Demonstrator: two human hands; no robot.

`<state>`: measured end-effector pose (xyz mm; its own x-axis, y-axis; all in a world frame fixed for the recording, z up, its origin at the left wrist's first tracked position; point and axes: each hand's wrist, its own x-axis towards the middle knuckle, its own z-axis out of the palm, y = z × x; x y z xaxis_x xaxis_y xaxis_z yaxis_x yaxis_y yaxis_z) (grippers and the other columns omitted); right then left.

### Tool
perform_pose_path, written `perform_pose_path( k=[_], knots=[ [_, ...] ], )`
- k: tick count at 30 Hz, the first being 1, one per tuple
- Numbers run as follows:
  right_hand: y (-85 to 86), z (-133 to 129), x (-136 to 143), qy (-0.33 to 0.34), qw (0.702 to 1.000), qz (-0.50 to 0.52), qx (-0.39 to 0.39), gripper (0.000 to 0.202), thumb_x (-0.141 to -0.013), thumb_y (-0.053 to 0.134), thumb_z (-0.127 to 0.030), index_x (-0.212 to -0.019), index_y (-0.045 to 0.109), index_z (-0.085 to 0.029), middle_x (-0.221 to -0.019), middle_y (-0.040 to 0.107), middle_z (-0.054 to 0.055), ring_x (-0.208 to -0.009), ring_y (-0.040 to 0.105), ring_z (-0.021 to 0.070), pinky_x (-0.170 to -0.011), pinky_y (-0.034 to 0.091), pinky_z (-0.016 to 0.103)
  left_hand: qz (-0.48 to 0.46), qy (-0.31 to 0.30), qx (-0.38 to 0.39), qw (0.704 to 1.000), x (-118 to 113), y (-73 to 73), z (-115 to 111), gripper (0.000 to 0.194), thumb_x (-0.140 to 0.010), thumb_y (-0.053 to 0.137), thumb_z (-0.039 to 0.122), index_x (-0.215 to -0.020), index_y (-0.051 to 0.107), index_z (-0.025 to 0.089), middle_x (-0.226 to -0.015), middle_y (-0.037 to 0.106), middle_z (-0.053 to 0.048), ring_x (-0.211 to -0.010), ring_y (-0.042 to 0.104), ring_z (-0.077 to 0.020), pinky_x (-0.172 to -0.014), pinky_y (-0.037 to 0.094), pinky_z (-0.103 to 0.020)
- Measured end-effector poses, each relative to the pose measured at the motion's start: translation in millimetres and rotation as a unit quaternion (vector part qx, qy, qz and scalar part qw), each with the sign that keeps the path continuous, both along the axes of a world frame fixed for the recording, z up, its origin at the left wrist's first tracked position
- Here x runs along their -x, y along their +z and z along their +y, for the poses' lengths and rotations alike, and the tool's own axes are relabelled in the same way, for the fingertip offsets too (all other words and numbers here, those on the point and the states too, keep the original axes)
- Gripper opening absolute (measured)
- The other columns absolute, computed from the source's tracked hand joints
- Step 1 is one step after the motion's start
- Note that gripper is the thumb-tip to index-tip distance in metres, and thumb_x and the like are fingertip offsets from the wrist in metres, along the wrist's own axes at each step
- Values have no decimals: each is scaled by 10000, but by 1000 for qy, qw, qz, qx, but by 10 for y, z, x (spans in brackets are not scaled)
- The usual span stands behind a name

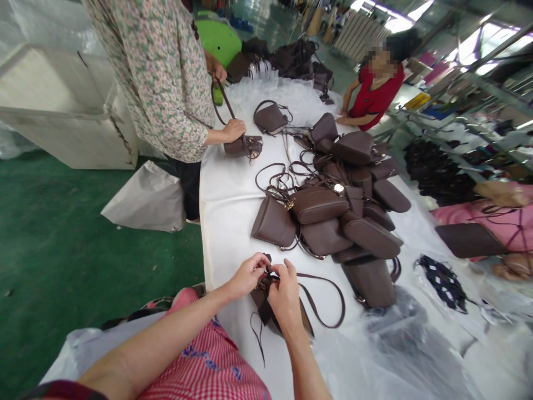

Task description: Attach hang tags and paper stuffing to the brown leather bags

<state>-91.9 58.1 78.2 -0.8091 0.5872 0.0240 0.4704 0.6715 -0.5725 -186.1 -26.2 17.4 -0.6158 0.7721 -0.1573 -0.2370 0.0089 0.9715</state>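
A dark brown handbag [306,321] lies on the white table right in front of me, its top toward my fingers. My left hand [251,272] pinches at the bag's gathered top, fingers closed on what looks like its drawstring. Opposite it, my right hand [285,286] is closed on the same small dark part, thumb and fingers together. My hands and wrist cover much of the bag. Its long strap [343,303] loops out to the right on the table, and a thin dark cord [259,339] hangs to the left.
A heap of brown handbags [325,205] fills the table's middle. Clear plastic [400,333] lies at the right. On the left, a person in a floral shirt [158,72] handles another bag [237,147]. A person in red [381,94] stands across; pink sleeves show at far right.
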Motion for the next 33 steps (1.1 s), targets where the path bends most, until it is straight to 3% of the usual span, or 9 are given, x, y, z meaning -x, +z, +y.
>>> perform_pose_path(
  k=[5,9,13,19,25,28,33],
  knots=[
    [21,54,9,26,996,-81,5,313,-776,414,-28,-941,621,-194,-912,650,90,-807,621,218,-726,449,301,20,13,0,1000,84,17,-2,175,-753,474,79,-867,562,179,-779,540,10,-756,514,-135,-734,416,-251],
    [-56,115,63,75,992,-76,64,270,-787,502,-61,-976,657,-175,-922,680,89,-855,631,219,-762,457,288,22,-22,-11,999,156,120,1,166,-745,495,102,-874,570,175,-788,548,10,-764,512,-139,-745,414,-258],
    [-136,136,80,51,995,-20,86,200,-837,509,-121,-898,689,-184,-890,681,77,-842,627,204,-775,461,284,9,-35,-15,999,203,183,8,156,-738,511,116,-865,581,172,-794,557,5,-775,515,-144,-760,415,-267],
    [-163,159,109,79,992,15,95,192,-864,505,-177,-822,692,-191,-811,667,57,-770,611,186,-726,451,273,-45,-15,-7,999,258,134,31,141,-708,556,119,-841,580,162,-756,538,17,-727,506,-123,-725,424,-255],
    [-208,164,109,51,995,5,82,215,-861,479,-181,-800,684,-165,-786,664,57,-726,601,174,-682,422,258,-64,-11,-2,998,232,55,45,227,-680,576,76,-892,584,158,-805,573,7,-759,546,-126,-745,446,-269],
    [-225,195,80,47,995,1,92,222,-857,468,-188,-794,680,-168,-767,659,49,-718,597,171,-676,416,252,-31,-20,24,999,201,-9,32,267,-646,615,72,-899,603,154,-861,597,-18,-801,572,-148,-757,454,-285],
    [-224,219,65,36,994,-4,103,233,-844,457,-181,-751,671,-177,-762,667,43,-722,595,169,-686,414,251,81,-48,38,995,191,-19,2,86,-700,637,133,-783,643,154,-838,603,-29,-799,571,-157,-729,453,-262]
  ],
)
